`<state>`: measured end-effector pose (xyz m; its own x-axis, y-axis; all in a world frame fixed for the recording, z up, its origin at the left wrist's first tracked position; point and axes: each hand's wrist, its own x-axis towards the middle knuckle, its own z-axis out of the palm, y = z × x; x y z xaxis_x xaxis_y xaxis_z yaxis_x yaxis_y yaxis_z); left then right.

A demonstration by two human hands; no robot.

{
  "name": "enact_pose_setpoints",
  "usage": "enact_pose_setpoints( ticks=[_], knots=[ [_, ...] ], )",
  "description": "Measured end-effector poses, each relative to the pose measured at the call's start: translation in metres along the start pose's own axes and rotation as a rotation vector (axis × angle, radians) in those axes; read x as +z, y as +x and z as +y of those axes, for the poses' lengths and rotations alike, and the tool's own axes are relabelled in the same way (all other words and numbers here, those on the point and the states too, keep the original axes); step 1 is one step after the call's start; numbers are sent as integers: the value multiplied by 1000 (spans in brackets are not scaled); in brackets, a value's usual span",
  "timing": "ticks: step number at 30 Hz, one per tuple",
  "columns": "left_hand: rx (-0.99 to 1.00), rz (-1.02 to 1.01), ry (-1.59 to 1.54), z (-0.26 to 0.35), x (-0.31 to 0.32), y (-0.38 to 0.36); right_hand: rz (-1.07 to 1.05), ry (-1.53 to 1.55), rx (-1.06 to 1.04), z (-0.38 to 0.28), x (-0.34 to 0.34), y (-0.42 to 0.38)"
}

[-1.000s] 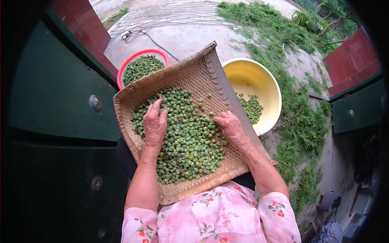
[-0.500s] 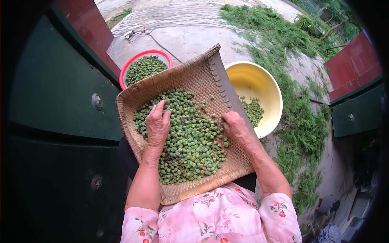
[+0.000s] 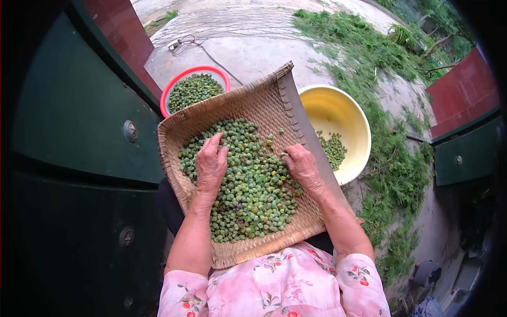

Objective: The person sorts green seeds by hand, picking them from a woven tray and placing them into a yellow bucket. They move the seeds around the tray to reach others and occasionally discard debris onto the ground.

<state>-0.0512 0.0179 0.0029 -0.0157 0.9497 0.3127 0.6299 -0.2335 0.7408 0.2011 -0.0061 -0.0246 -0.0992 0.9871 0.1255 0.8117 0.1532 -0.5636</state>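
Note:
A woven winnowing basket [image 3: 266,108] rests tilted on my lap, with a broad heap of small round green fruits [image 3: 253,198] in it. My left hand [image 3: 212,162] lies over the heap's left part, thumb apart from the bent fingers and nothing visible between them. At the heap's right edge, my right hand [image 3: 301,165] has its fingers curled together near the fruits; its fingertips are partly hidden, so I cannot see what they hold. A few single fruits lie apart on the weave near the basket's dark far rim.
Beyond the basket stand a red-rimmed bowl [image 3: 228,83] full of green fruits and a yellow basin [image 3: 364,124] with some fruits inside. Cut green branches [image 3: 393,174] cover the ground at right. A dark green door [image 3: 79,95] is close on the left; a cable lies behind.
My right hand has shifted slightly left, toward the heap. My left hand stays over the fruits with little change. The whole view has shifted a little.

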Motion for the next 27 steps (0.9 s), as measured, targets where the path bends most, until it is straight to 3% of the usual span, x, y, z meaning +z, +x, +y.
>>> enact_pose_setpoints(
  ticks=[2, 6, 9, 14, 20, 27],
  knots=[
    [-4, -2, -2, 0, 0, 0, 12, -50, -63, 3, 18, 5],
    [-31, -12, -3, 2, -1, 1, 29, 118, 75, 6, 21, 21],
    [-37, -14, 7, 1, -1, 1, 303, 107, -102, 14, 19, 47],
    [-21, -1, 1, 1, -2, 2, 127, -43, -48, 18, 30, 72],
    [-2, -7, 40, -1, -1, 2, 108, 170, -60, 6, 21, 65],
    [-14, -25, 20, -1, 0, 1, -98, 8, -68, -16, 34, 59]
  ],
)
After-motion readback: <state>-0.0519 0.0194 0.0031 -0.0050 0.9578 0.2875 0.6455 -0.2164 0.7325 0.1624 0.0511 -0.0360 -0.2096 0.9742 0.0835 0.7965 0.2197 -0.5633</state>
